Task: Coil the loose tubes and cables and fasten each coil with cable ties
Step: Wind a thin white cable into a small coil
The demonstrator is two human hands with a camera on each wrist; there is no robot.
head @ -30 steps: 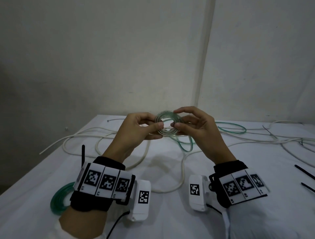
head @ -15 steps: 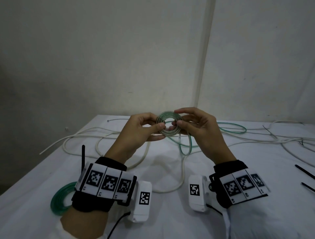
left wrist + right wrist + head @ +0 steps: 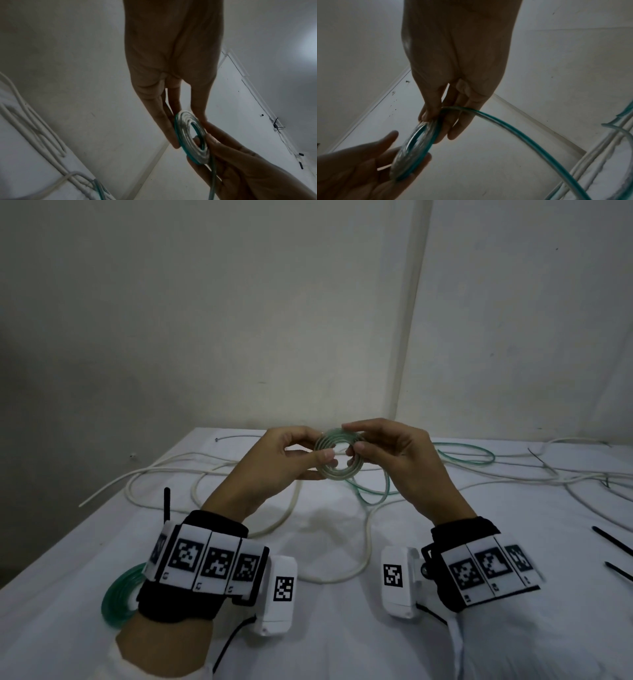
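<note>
Both hands hold the small coil (image 3: 337,455) of clear green tube up over the table (image 3: 513,559), between them and well above the cloth. Against a second ago, the right hand (image 3: 400,463) has crept round the ring: its fingertips (image 3: 349,427) now sit on the top edge where they were at the side, and the left hand (image 3: 274,462) has shifted its thumb (image 3: 320,454) across the near face. I would judge another turn is being laid on, so the winding is still under way and no tie is on this coil yet.

The left hand's grip is a pinch on the coil's left rim, thumb in front and fingers behind. The right hand's grip is a pinch on the right and top rim.

From the head view the loose tail (image 3: 373,491) merely hangs below the ring. The right wrist view shows more: the tail (image 3: 513,129) leaves the coil under the right fingers and arcs down towards the white cables (image 3: 599,155). The left wrist view shows the coil (image 3: 190,138) edge-on as a flat spiral of several turns.

A finished green coil (image 3: 118,597) lies by the left wrist, and black ties (image 3: 613,541) wait at the right edge.
</note>
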